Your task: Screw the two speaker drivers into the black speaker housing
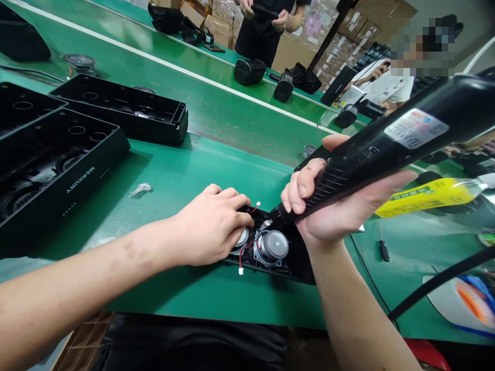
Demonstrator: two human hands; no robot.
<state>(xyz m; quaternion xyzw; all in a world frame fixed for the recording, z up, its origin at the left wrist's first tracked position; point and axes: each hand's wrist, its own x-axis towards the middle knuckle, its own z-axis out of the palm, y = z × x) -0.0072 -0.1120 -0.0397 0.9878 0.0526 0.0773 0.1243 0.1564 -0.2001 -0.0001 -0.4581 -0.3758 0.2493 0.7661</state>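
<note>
A black electric screwdriver (359,152) slants down across the right side, and my right hand (336,219) is wrapped around its ribbed grip. Its tip meets the edge of a round metal speaker driver (276,245), which sits in a narrow black speaker housing (303,260) on the green table. My left hand (216,224) bends its fingers over the housing's left part, gripping it and partly covering a second driver (243,238). Red and black wires with white connectors (241,271) stick out of the housing. The screw, if any, under the tip cannot be made out.
Open black speaker housings (77,170) stand at left, near a crumpled clear plastic scrap (141,190). A small screwdriver (383,251) and a yellow-labelled clear plastic item (429,198) are at right. Across the table, a person's hands (282,20) hold a dark object; another person is farther right.
</note>
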